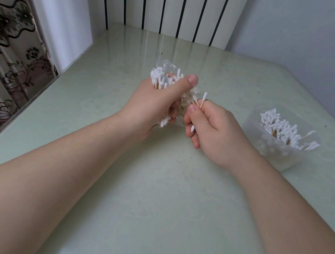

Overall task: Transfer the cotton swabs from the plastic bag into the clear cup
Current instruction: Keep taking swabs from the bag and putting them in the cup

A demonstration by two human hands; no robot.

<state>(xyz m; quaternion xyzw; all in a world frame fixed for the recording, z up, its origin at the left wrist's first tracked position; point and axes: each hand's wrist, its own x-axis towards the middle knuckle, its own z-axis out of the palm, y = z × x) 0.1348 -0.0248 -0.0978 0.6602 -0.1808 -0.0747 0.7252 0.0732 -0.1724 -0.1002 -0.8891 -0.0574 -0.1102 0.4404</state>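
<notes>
Two or so cotton swabs (203, 98) sit pinched in our right hand (212, 130), just beside the plastic bag (166, 66) gripped in our left hand (152, 106). We might drop one crossing to the crowded clear cup (281, 155), right of the pinching hand, since the pinch looks light. Both hands hang close together above the table (154, 188).

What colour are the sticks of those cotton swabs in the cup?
Light tan, like wood, with white tips; seen in the head view on the cotton swabs in the cup.

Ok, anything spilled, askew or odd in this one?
Nothing spilled on the pale green table. Only a few white cotton swabs lean askew at the rim of the clear plastic cup instead of standing with the rest.
</notes>
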